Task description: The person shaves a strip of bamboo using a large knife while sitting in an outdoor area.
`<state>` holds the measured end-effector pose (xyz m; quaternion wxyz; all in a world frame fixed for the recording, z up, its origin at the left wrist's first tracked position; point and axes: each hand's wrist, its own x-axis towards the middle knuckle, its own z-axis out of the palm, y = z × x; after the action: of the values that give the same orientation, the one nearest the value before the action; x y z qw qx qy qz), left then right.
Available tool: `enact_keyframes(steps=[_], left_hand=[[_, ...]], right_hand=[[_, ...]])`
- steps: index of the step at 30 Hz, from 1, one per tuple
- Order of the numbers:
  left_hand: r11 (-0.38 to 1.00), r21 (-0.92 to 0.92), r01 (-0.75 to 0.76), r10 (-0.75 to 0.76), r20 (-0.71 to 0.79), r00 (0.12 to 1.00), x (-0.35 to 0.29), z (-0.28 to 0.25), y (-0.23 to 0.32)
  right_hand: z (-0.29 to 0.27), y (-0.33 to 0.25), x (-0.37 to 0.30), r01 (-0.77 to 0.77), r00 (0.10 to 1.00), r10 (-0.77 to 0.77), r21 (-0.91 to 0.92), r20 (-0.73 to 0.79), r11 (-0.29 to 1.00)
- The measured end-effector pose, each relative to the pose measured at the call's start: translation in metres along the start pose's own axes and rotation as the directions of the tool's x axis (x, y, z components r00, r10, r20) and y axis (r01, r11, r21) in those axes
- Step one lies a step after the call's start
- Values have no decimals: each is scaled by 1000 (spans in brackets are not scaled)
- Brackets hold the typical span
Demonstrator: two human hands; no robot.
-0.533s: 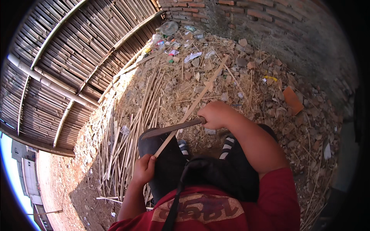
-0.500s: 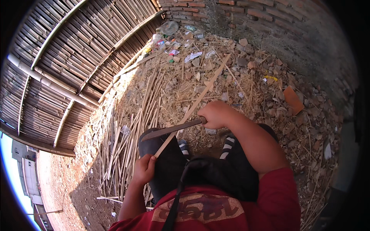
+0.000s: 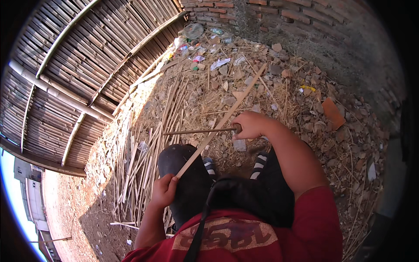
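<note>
My left hand is closed round the near end of a long, flat bamboo strip. The strip slants away over my left knee, its far end at the upper right above the rubble. In my right hand is the handle of a machete. Its blade points left and crosses the strip ahead of my knee, seen nearly edge-on as a thin line. Whether blade and strip touch, I cannot tell.
Several cut bamboo strips lie heaped on the ground at my left. A bamboo slat wall stands beyond them and a brick wall at the back. Stones, straw, litter and an orange tile piece cover the ground.
The machete has moved up and away along the strip, and its blade has turned from showing its flat side to nearly edge-on. My left hand has stayed put.
</note>
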<state>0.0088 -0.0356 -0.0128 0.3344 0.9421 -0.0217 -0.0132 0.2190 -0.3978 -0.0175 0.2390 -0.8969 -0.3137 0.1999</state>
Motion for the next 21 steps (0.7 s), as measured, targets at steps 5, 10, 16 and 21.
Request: enact_keyframes(steps=[5, 10, 16, 21], left_hand=[[999, -50, -11, 9, -34, 999, 1, 2, 5], [1000, -30, 2, -2, -28, 1000, 2, 4, -1], [996, -77, 36, -37, -18, 999, -2, 1, -5], [996, -67, 60, -62, -27, 998, -1, 4, -1]], right_hand=[[-8, 32, -4, -201, 931, 242, 168, -273, 965], [4, -6, -4, -51, 988, 45, -35, -147, 998], [-2, 24, -2, -63, 977, 79, 87, -199, 994], [-13, 42, -5, -276, 898, 335, 227, -285, 934]])
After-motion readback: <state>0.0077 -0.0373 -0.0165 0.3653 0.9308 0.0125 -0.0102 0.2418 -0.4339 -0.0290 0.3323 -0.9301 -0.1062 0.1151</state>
